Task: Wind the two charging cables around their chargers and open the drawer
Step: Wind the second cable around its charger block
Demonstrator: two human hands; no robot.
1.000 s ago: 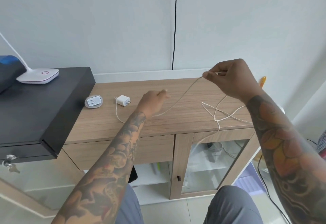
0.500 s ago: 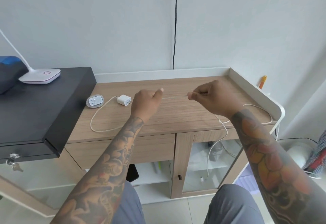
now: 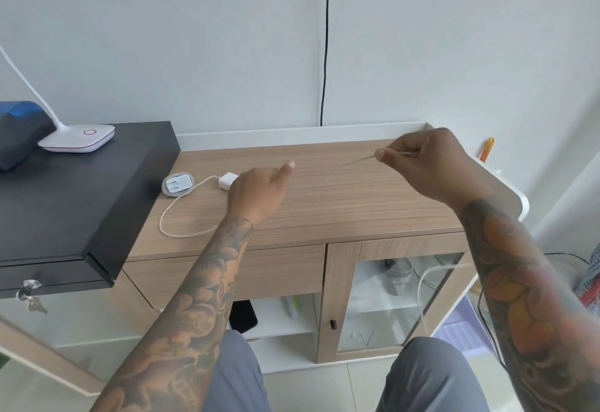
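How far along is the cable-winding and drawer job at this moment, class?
Done: one charger by the black box already looks wound. In hand: the right hand pinches the white cable leading from the second charger, beside the left hand; a loose loop lies on the cabinet top. Left: winding it and opening the drawer, which looks closed.

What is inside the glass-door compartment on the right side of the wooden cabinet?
Through the glass door a shelf holds grey-and-white items tangled with pale cords; glare blurs them beyond naming. A white cable hangs in front. The right forearm covers the compartment's right edge.
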